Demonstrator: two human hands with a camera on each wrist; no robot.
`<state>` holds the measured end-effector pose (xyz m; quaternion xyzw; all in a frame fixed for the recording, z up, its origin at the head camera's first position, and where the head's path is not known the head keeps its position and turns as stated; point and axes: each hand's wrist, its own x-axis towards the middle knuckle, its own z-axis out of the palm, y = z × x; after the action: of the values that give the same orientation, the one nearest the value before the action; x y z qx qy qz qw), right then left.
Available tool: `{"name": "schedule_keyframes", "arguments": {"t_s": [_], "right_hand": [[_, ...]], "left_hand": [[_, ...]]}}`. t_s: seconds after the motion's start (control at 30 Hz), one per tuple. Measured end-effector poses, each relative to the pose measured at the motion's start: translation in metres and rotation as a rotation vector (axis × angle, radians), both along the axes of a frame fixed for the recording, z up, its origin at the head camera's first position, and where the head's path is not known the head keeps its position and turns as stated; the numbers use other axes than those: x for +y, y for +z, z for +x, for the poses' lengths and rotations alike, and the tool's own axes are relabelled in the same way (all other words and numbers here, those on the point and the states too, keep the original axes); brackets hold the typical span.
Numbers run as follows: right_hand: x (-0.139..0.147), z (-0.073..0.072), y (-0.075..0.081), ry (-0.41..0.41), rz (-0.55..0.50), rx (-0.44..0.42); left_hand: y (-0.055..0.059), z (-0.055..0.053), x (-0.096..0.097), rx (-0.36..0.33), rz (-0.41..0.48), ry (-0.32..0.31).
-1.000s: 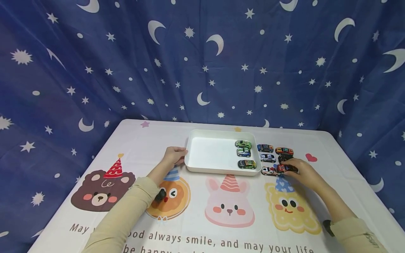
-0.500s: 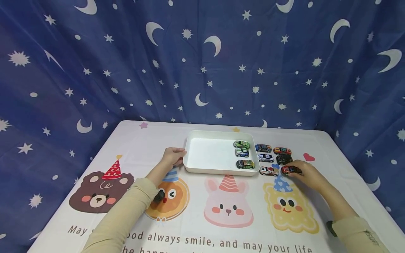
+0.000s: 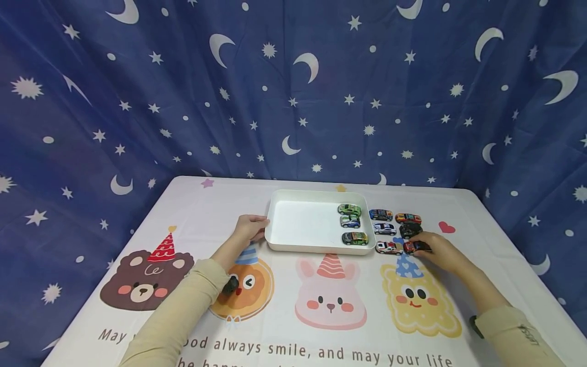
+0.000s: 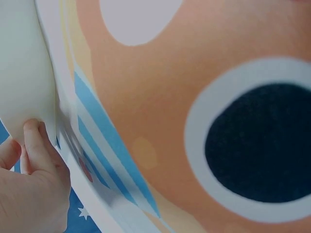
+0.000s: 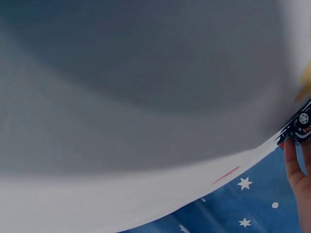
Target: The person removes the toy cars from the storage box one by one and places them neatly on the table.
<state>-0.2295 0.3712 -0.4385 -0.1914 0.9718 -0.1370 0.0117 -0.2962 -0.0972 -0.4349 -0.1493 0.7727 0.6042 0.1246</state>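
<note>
A white rectangular tray [image 3: 302, 224] lies on the table, with a green toy car [image 3: 349, 209], a blue-white toy car [image 3: 350, 221] and a dark green toy car [image 3: 355, 238] along its right side. My left hand [image 3: 249, 228] pinches the tray's left edge; the left wrist view shows the fingers [image 4: 36, 145] at its wall. My right hand [image 3: 437, 250] holds a red and black toy car [image 3: 415, 247] from its right end, on the table close beside a white and red toy car [image 3: 389, 248]. Only part of this hand [image 5: 301, 184] shows in the right wrist view.
Right of the tray stand a blue toy car [image 3: 381, 215], a white-blue toy car [image 3: 384, 229], an orange-red toy car [image 3: 408, 218] and a black toy car [image 3: 410, 231]. A printed tablecloth [image 3: 279, 300] covers the table; a blue star-patterned curtain [image 3: 293, 102] hangs behind.
The red and black car in my right hand first shifted right, opening a gap beside the white and red car, then came back left close to it. My left hand stays on the tray.
</note>
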Motion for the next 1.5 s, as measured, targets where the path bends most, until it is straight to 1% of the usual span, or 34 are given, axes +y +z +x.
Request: {"name": "schedule_keyframes", "arguments": {"t_s": [0.33, 0.73, 1.0, 1.1, 1.3, 1.5], "right_hand": [[-0.002, -0.001, 0.000, -0.041, 0.039, -0.040], [0.000, 0.000, 0.005, -0.016, 0.012, -0.050], [0.000, 0.000, 0.005, -0.047, 0.008, -0.068], [-0.001, 0.001, 0.006, -0.050, 0.006, -0.062], [-0.003, 0.003, 0.010, -0.020, -0.028, -0.016], [-0.010, 0.003, 0.017, -0.029, -0.063, 0.008]], "left_hand": [[0.000, 0.000, 0.001, 0.002, 0.006, 0.001], [-0.001, 0.000, 0.002, -0.008, 0.000, 0.004], [0.000, 0.001, 0.001, 0.002, 0.011, 0.000], [-0.001, 0.000, 0.001, 0.004, 0.011, 0.001], [-0.003, -0.002, 0.001, 0.001, -0.001, 0.002], [-0.001, 0.000, 0.002, -0.008, -0.009, 0.004]]}}
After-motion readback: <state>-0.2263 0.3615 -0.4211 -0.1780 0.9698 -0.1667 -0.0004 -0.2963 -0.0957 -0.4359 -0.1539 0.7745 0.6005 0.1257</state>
